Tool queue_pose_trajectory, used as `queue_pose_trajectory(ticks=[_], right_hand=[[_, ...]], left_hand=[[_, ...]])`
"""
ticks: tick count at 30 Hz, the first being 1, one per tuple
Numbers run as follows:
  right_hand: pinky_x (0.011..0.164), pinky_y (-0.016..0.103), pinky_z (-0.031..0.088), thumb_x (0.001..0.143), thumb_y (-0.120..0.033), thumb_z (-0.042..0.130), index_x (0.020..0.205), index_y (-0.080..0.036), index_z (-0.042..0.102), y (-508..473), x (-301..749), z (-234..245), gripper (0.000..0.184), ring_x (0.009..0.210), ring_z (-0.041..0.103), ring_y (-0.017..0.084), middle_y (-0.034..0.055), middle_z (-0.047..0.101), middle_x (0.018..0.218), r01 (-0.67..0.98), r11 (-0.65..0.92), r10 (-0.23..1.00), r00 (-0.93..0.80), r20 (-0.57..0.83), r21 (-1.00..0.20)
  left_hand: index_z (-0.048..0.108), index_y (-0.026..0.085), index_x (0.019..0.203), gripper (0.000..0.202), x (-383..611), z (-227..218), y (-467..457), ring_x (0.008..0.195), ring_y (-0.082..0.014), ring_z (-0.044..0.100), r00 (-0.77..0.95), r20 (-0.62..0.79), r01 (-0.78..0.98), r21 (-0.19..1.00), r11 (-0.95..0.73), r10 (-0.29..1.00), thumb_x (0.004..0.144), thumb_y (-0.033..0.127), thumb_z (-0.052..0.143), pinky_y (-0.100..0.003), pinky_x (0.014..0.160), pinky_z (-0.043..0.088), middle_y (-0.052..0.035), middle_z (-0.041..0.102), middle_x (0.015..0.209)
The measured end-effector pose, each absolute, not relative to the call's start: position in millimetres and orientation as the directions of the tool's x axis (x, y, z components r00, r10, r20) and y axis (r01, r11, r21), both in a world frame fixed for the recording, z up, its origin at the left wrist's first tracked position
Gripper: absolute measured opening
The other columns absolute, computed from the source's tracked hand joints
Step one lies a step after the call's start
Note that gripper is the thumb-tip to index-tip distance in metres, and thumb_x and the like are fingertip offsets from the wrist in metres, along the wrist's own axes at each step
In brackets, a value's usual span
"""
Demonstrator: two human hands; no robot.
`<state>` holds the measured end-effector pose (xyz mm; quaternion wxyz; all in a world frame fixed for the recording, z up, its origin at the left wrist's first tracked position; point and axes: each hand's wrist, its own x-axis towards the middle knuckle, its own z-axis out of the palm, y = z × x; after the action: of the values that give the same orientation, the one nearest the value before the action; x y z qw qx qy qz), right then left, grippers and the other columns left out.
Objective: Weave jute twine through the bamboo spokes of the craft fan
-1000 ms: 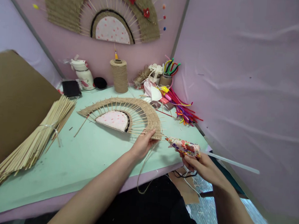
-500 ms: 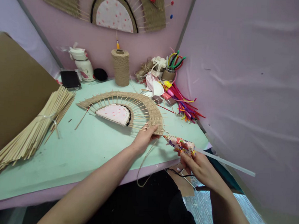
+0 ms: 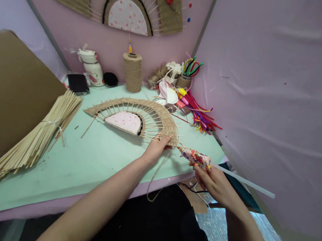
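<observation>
A half-round woven fan (image 3: 166, 117) of twine and thin sticks, with a pink spotted half-disc (image 3: 124, 121) at its centre, lies over the table. My left hand (image 3: 158, 147) grips its right end, thumb on top of the weave. In my right hand (image 3: 209, 178) is a hot glue gun (image 3: 195, 158) with a patterned body, its tip at the fan's right corner. A long translucent glue stick (image 3: 244, 181) juts from its back. From the fan's held end a loose strand of twine (image 3: 153, 178) loops down past the table edge.
On the left lies a tied bundle of thin sticks (image 3: 40, 138) beside a brown board (image 3: 16, 79). Along the back stand a white bottle (image 3: 94, 71), a twine spool (image 3: 132, 73) and a scissors holder (image 3: 183, 80). Coloured pipe cleaners (image 3: 202, 115) lie at right; another fan (image 3: 169, 19) hangs behind.
The view has shifted slightly, so the background sits a little further right. Both hands keep their holds, and the glue gun's tip stays at the fan's corner.
</observation>
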<state>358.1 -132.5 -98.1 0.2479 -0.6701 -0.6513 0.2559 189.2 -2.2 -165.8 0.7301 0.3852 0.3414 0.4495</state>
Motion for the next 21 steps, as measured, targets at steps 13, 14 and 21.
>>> queue_pose_trajectory(ticks=[13, 14, 21], right_hand=[[0.056, 0.028, 0.038, 0.093, -0.059, 0.030, 0.056, -0.022, 0.044, -133.2, 360.0, -99.0, 0.055, 0.052, 0.048, 0.015, 0.0003, 0.050, 0.051, 0.774, -0.073, 0.993, -0.002, -0.117, -0.630], [0.057, 0.028, 0.038, 0.093, -0.059, 0.030, 0.056, -0.022, 0.044, -133.3, 360.1, -98.8, 0.055, 0.052, 0.048, 0.015, 0.0003, 0.050, 0.051, 0.774, -0.075, 0.993, -0.002, -0.120, -0.629], [0.054, 0.027, 0.038, 0.092, -0.060, 0.031, 0.058, -0.022, 0.044, -133.2, 358.6, -98.9, 0.053, 0.051, 0.048, 0.015, 0.0005, 0.050, 0.051, 0.761, -0.104, 0.990, 0.018, -0.140, -0.640]], left_hand=[[0.063, 0.020, 0.108, 0.037, 190.3, -169.8, -1.9, 0.069, -0.0117, 0.062, 0.346, -0.168, -0.375, 0.877, 0.301, 0.923, 0.076, 0.037, 0.071, -0.023, 0.067, 0.051, -0.0028, 0.069, 0.085], [0.064, 0.020, 0.107, 0.037, 190.3, -170.1, -1.7, 0.068, -0.0116, 0.062, 0.347, -0.168, -0.376, 0.877, 0.301, 0.923, 0.076, 0.037, 0.072, -0.023, 0.067, 0.051, -0.0024, 0.068, 0.084], [0.064, 0.020, 0.108, 0.038, 189.8, -170.6, -1.9, 0.069, -0.0115, 0.062, 0.355, -0.142, -0.383, 0.879, 0.283, 0.924, 0.076, 0.039, 0.071, -0.023, 0.069, 0.052, -0.0026, 0.069, 0.087]])
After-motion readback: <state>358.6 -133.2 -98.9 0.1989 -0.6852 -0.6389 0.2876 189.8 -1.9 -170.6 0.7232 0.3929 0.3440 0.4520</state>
